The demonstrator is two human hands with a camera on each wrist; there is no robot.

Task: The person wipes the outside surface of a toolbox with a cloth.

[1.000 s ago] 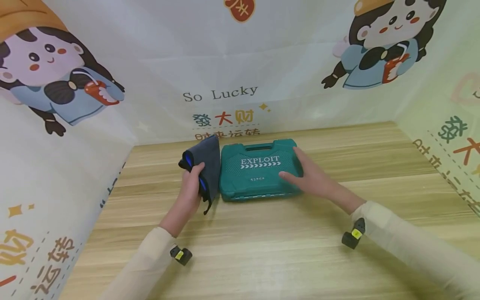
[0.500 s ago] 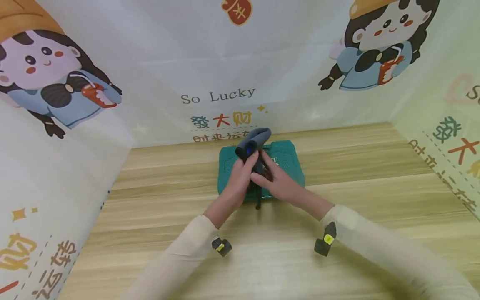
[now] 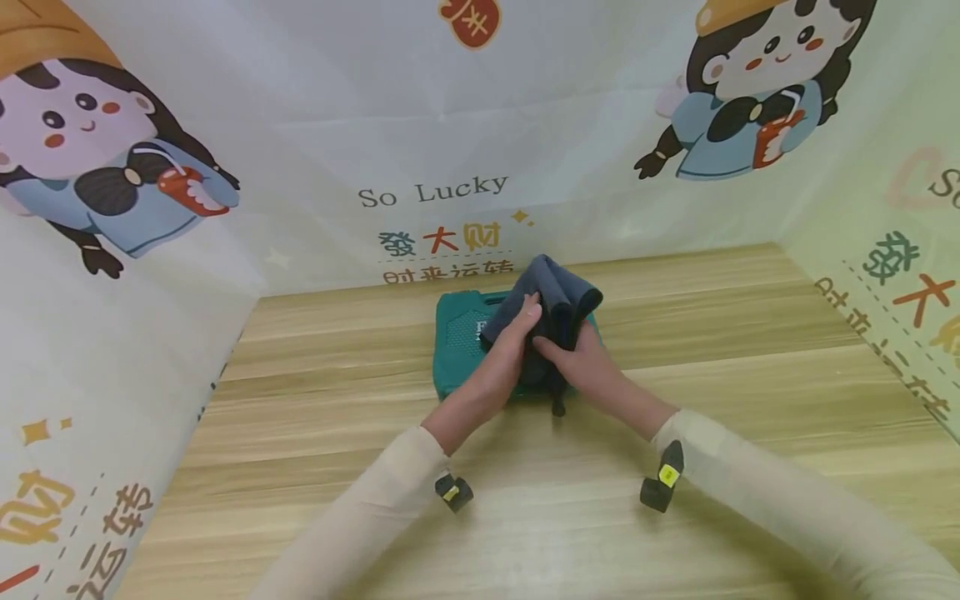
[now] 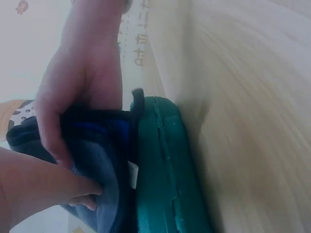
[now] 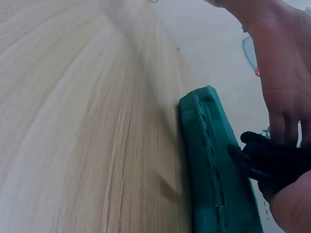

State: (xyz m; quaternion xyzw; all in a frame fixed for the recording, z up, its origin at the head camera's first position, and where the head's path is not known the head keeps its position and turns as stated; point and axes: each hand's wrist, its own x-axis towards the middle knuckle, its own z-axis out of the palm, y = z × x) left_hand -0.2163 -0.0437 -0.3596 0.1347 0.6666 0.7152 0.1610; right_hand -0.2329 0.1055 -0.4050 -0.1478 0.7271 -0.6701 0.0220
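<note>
A folded grey-blue cloth (image 3: 551,287) with black edging is held above a teal case (image 3: 459,350) lettered EXPLOIT. My right hand (image 3: 592,367) grips the cloth near its lower part, thumb in front. My left hand (image 3: 498,362) lies against the cloth's left side, its visible fingers fairly straight and touching the fabric. In the left wrist view, blue lining, a small white label and a black loop (image 4: 138,100) show on the cloth. Much of the case's lid is hidden behind the cloth and hands. The right wrist view shows the case's hinged edge (image 5: 211,160).
The case lies flat on a wood-grain table (image 3: 337,358). A pale printed sheet (image 3: 315,142) with cartoon figures and lettering stands behind and along both sides. Each sleeve carries a small black device (image 3: 453,492) near the wrist.
The left hand has carried the cloth rightward from beside the case to above it. The right hand has left the case's right side and taken hold of the cloth, which has since turned and spread.
</note>
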